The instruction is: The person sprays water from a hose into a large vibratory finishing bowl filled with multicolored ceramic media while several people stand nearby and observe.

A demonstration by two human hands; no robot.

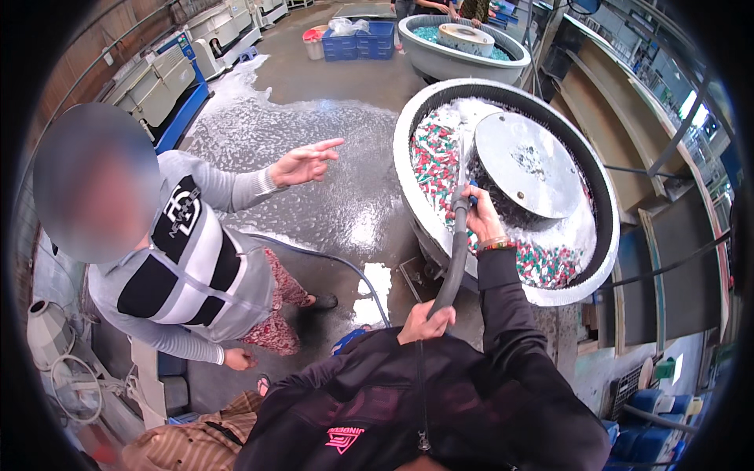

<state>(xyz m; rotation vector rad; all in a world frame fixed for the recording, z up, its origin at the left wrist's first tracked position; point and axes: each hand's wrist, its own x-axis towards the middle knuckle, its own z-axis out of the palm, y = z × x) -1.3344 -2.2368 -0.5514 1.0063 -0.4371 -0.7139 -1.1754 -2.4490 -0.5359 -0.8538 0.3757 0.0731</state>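
Note:
My right hand (481,213) is closed around the front end of a dark grey hose (456,263), near a small blue part. Lower down, close to my chest, my left hand (428,323) grips the same hose. A thin stream of water (462,153) appears to leave its tip toward a large round tub (404,149). Inside lie many small red, green and white pieces (432,149) with white foam (577,235) over part of them. A flat round metal cover (530,165) tops the tub's centre. Fingertips of my right hand are partly hidden by the hose.
At the left stands a person in a striped grey top (204,259), one hand (306,163) stretched toward the tub. Foamy water (314,133) wets the floor, where a thin hose (345,263) lies. Behind are a second tub (424,55), blue crates (357,43) and other people. Wooden shelving (620,118) borders the right.

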